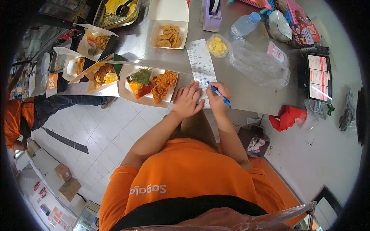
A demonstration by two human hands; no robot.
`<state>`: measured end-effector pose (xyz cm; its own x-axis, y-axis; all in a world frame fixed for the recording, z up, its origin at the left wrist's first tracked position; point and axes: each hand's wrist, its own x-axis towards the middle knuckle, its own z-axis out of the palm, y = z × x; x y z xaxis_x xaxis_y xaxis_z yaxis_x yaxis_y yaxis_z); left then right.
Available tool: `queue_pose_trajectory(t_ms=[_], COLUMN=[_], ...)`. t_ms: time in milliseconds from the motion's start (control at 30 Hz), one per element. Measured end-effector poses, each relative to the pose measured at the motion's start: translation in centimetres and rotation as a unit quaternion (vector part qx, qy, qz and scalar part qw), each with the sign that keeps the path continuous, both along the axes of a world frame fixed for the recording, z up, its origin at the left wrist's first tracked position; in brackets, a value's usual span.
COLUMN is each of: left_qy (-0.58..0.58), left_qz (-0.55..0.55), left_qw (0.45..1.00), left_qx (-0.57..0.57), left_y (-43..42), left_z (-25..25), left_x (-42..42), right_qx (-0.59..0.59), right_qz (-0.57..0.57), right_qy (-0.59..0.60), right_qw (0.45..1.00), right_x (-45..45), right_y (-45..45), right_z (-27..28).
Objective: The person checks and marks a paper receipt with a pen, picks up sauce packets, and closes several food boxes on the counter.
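Observation:
A long printed receipt (202,61) lies on the metal counter. My left hand (187,101) rests on its left edge with the fingers stretched out. In my right hand (219,101) is a blue pen (216,91), its tip at the receipt's lower part. Just left of my left hand, an open box (128,96) holds fried chicken (164,85), seaweed-like green flakes (142,76) and red and orange food. Beyond the receipt's right side is a clear tub of yellow food (217,46).
Several more open food boxes (169,24) stand to the left and back. A purple tape dispenser (211,17), water bottle (245,25) and plastic bags (262,65) are at the right. A tablet (319,78) stands farther right. Another person (13,119) is at far left.

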<state>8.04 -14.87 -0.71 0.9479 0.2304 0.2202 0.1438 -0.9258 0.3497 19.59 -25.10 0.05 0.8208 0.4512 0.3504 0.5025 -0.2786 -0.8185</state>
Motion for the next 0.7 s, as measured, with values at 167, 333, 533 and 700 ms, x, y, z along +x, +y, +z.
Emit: queue_pose_trajectory(t_ms=[167,333,533,700], left_qy=[-0.01,-0.011,-0.015,-0.017], left_qz=[0.002,-0.004,-0.011,-0.006], left_qw=[1.0,1.0,1.0,1.0], left_qx=[-0.002,0.006,-0.024,-0.024], left_y=[-0.05,0.13,0.13,0.13], left_z=[0.1,0.13,-0.5,-0.02], left_x=[0.02,-0.04,0.02,-0.04], right_qx=[0.004,0.01,-0.007,-0.001], right_qz=[-0.003,0.075,0.028,0.001], right_qy=[0.019,-0.022,-0.035,-0.032], right_qw=[1.0,0.997,0.999,0.999], right_x=[0.01,-0.38,-0.32,-0.28], right_y=[0.03,0.16,0.03,-0.03], right_z=[0.35,0.12,0.15,0.21])
